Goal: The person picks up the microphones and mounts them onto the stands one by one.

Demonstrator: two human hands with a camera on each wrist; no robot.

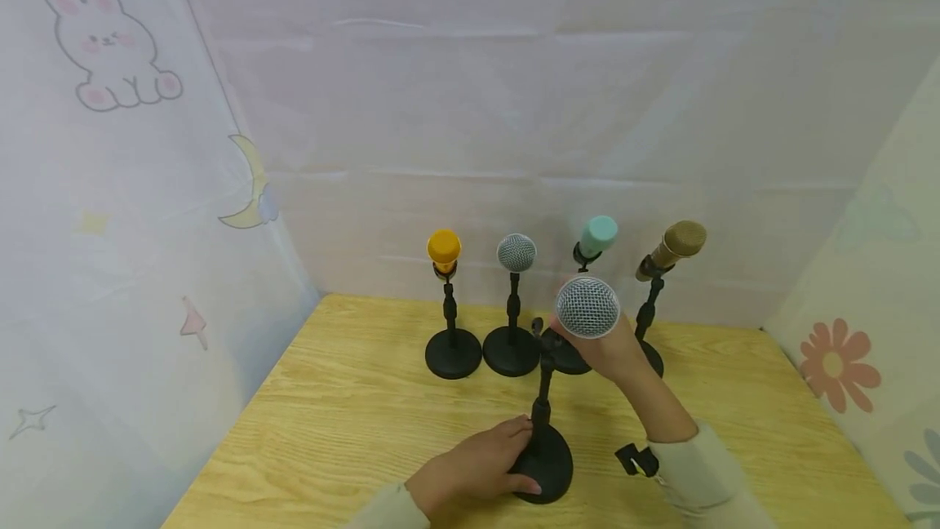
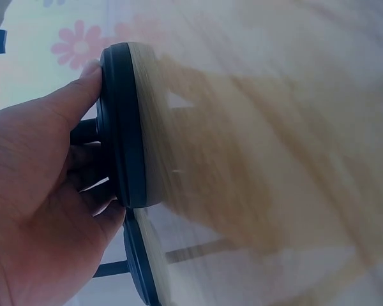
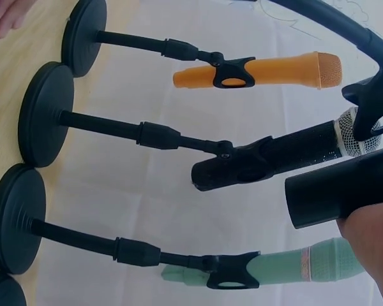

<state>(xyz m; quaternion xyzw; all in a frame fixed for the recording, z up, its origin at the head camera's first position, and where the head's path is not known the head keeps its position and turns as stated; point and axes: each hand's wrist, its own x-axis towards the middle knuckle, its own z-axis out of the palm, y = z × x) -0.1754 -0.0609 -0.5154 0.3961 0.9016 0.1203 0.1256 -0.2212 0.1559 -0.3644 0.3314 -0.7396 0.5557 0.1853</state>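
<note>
My left hand [image 1: 481, 460] grips the round black base of the nearest microphone stand [image 1: 552, 464], thumb and fingers at its rim, as the left wrist view also shows. A black microphone [image 3: 325, 194] with a silver mesh head [image 1: 587, 307] is held in my right hand [image 1: 613, 349], its mesh end toward the head camera. Right beside it is the clip [image 3: 373, 102] at the top of that stand; in the right wrist view the microphone's tail lies apart from the clip's prongs. Much of my right hand is hidden behind the mesh head in the head view.
Behind stand an orange microphone [image 1: 444, 247], a silver-mesh one [image 1: 516, 253], a mint one [image 1: 598, 235] and a gold one [image 1: 679, 242], each on a black stand. A small black clip-like piece [image 1: 637, 460] lies by my right sleeve. Printed cloth [image 1: 470, 104] hangs around the wooden table [image 1: 330, 431].
</note>
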